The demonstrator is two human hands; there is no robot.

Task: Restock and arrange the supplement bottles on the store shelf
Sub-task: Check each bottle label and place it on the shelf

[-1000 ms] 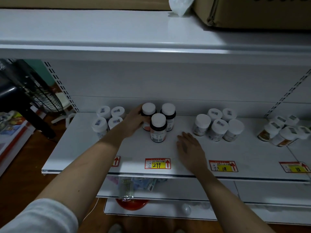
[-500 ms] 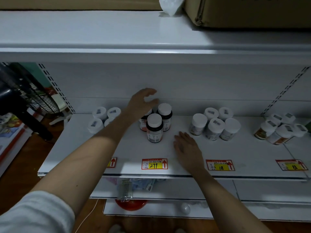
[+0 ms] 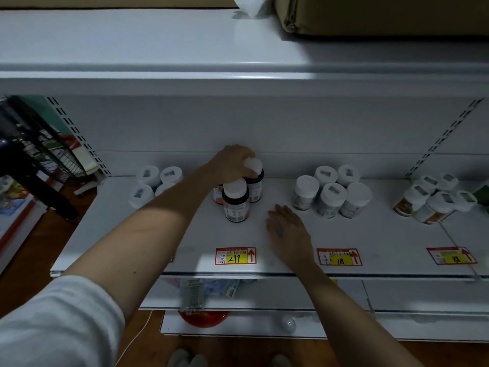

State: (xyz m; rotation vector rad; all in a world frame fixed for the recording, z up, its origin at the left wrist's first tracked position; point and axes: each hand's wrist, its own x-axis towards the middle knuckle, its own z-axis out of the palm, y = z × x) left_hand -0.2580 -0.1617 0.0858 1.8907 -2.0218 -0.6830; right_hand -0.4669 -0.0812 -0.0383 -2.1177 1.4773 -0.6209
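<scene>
- A cluster of white-capped bottles (image 3: pixel 156 182) stood upright at the far left of the shelf (image 3: pixel 370 234), close to the back panel.
- The left hand (image 3: pixel 232 164) reached in over the shelf and curled its grip round the white cap of the rear dark bottle (image 3: pixel 254 181), fingers wrapped over the top.
- That bottle stood upright, long axis vertical, cap up, near the back of the shelf above the price tag marked 299 (image 3: pixel 235 256).
- The front dark bottle (image 3: pixel 235 200) stood upright just before it, label toward the camera; a third bottle (image 3: pixel 217 193) was mostly hidden behind the wrist.
- The right hand (image 3: pixel 287 230) lay flat on the shelf, grip open, fingers straight, holding nothing, near the dark bottles but apart from them.
- Further right stood a group of white bottles (image 3: pixel 330 193), all upright, then another group (image 3: pixel 434 198) at the far right, leaning in the wide-angle view.
</scene>
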